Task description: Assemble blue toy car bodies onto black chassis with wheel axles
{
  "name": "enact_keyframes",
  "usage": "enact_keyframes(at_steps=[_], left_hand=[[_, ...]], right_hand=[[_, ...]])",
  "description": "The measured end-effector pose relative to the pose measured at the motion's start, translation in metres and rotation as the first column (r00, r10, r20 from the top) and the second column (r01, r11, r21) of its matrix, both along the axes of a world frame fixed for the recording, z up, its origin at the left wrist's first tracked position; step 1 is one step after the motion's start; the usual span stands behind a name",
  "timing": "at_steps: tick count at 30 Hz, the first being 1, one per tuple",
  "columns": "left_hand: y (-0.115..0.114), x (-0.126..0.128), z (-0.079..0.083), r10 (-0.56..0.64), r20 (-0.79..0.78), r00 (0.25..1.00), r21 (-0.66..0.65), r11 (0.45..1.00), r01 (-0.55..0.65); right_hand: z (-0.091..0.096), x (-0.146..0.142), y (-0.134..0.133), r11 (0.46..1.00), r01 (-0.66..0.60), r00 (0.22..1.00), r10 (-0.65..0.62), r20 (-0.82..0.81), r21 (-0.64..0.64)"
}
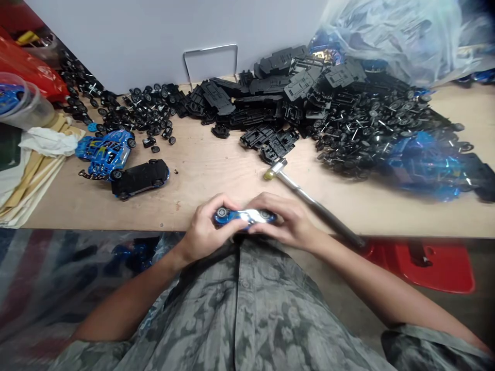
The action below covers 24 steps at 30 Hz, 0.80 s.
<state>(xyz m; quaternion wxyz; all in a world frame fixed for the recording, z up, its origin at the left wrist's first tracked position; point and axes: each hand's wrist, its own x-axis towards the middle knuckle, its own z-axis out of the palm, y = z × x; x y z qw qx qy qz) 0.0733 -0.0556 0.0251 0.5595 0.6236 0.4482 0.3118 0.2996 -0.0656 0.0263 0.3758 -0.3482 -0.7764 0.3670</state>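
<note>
Both my hands grip one shiny blue toy car [244,216] at the table's front edge, its side with two wheels facing up. My left hand [211,221] wraps the left end, thumb pressed along the body. Around the right end closes my right hand [284,219], with its thumb near the middle of the car. Fingers cover both ends of the car. Just beyond my right hand lies a hammer [309,198], its yellow-tipped head pointing away and its dark handle reaching over the table edge.
Black plastic car bases [270,103] are heaped at the back. Wheel axles [371,123] pile up at right, more wheels [147,103] at left. An upturned toy car [141,178] lies beside blue cars [108,152]. A metal wire stand [211,49] rises behind; a red stool [436,265] sits below.
</note>
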Motion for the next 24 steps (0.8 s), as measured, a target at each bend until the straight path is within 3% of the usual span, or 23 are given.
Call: enact_keyframes(at_steps=[9,13,17,24], left_hand=[[-0.001,0.003,-0.002,-0.035,0.029,0.999,0.201,0.979,0.028],[-0.002,0.003,-0.002,-0.016,0.033,0.999,0.095,0.995,0.013],[-0.004,0.001,-0.003,-0.011,0.061,0.998,-0.021,1.0,0.012],[-0.006,0.003,-0.003,0.029,0.085,0.996,-0.034,0.999,-0.026]], right_hand=[[0.002,-0.003,0.0,0.996,-0.018,1.0,0.016,0.017,0.087],[0.008,0.002,0.002,1.0,-0.028,0.999,0.027,0.046,0.001],[0.031,0.009,0.011,0.994,-0.083,0.99,0.09,0.108,-0.07],[0.059,0.0,0.037,0.985,-0.13,0.93,0.16,0.331,-0.111]])
